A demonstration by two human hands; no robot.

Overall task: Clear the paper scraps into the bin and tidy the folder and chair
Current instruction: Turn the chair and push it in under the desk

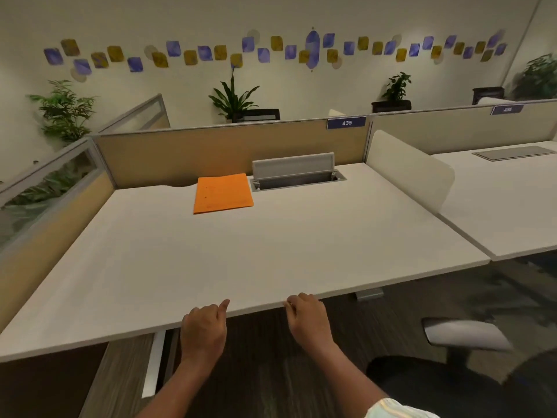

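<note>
An orange folder [223,193] lies flat and closed at the back of the white desk [241,254], just left of an open cable hatch [297,176]. My left hand [205,325] and my right hand [307,316] hover at the desk's front edge, fingers loosely curled with nothing visible in them. The right hand's fingertips touch the edge. A black office chair [428,384] stands at the lower right, away from the desk, its grey armrest [464,334] blurred. No paper scraps or bin are in view.
A tan partition [211,152] labelled 435 backs the desk. A white divider [410,170] separates it from the neighbouring desk [497,206] on the right. A glass-topped side panel [45,182] closes the left. A desk leg [153,363] stands below, and potted plants line the far wall.
</note>
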